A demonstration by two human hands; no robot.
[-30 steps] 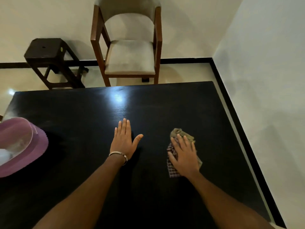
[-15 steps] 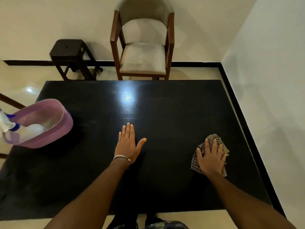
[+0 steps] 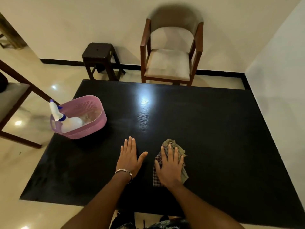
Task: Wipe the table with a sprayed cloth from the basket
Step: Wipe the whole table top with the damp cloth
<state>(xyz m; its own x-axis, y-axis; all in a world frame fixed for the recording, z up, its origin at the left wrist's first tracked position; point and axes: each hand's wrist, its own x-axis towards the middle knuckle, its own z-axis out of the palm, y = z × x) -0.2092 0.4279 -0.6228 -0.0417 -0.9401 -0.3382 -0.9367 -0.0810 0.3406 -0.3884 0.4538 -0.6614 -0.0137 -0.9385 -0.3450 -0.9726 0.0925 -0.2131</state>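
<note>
On the table [image 3: 214,129] my flat right hand [image 3: 170,169] pressed the cloth [image 3: 173,144] mid-wipe, left hand [image 3: 128,158] spread empty, bottle [image 3: 69,123] back in basket [image 3: 92,129], most surface seemingly left.

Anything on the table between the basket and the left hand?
No. In the head view, only bare dark tabletop lies between the basket and the left hand. The cloth is on the hand's other side.

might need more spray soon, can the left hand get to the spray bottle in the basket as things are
Probably yes. The left hand lies flat and free on the table, and bare tabletop runs between it and the basket. The spray bottle sticks out above the rim, uncovered.
</note>
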